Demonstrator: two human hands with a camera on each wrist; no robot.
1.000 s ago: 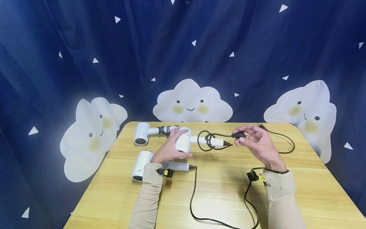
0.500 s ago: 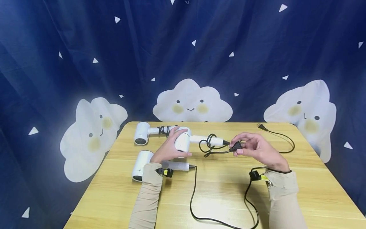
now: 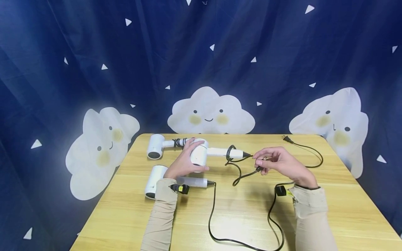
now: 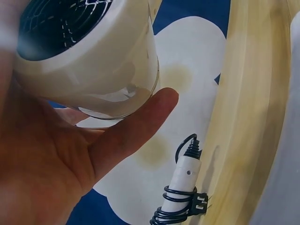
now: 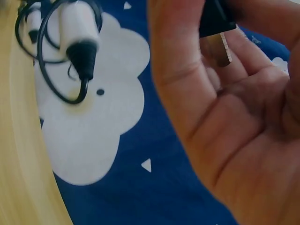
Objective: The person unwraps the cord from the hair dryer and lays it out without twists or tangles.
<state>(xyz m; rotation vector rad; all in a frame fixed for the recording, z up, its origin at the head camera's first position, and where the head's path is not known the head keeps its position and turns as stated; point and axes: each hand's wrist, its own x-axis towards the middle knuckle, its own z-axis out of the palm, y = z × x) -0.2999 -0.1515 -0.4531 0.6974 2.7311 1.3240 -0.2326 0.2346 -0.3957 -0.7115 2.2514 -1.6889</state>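
Observation:
A white hair dryer (image 3: 200,153) is held level over the table, its handle pointing right. My left hand (image 3: 182,164) grips its round head, thumb and fingers spread around it; the left wrist view shows the dark grille end of that head (image 4: 65,26). One loop of black cord (image 3: 230,153) hangs around the handle, and the rest runs slack to my right hand (image 3: 284,165). That hand pinches the black plug (image 5: 216,18) between thumb and fingers, a metal prong showing in the right wrist view.
Behind lies another white hair dryer (image 3: 156,146), cord wound round its handle. A third one (image 3: 156,179) lies in front, partly under the left forearm. Its black cord (image 3: 214,209) curves across the table. A black plug (image 3: 287,139) lies at the back right.
My right hand has come down and slightly left with the plug, turning it over. The cord loops at the handle have shrunk and more slack cord hangs below. My left hand has barely moved.

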